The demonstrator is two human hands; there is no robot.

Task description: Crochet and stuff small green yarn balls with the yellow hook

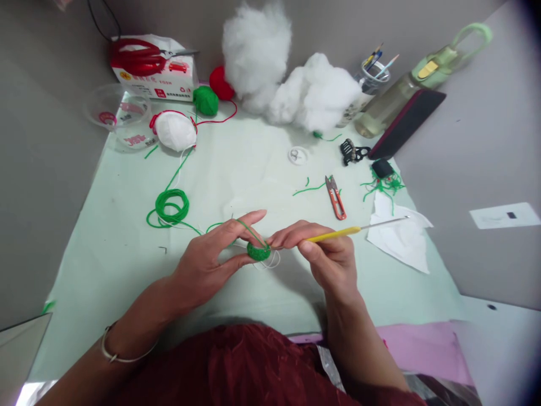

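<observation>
Three sides of the pale green table (122,242) face grey walls (42,141), white fluff (257,45) heaped behind. Over its near part, the left hand (211,254) pinches a green knitted piece (258,253) between thumb and fingers; the right hand's (327,254) fingers close round a yellow hook (353,231).

1. There it is, "YOSH" in capitals across the white carton (146,88), beside blurred Chinese characters!
2. Lower right, same carton: looks like a recycling sign (182,89).
3. Pink lettering (135,140) on the clear plastic tub (122,135), too blurred to call!
</observation>
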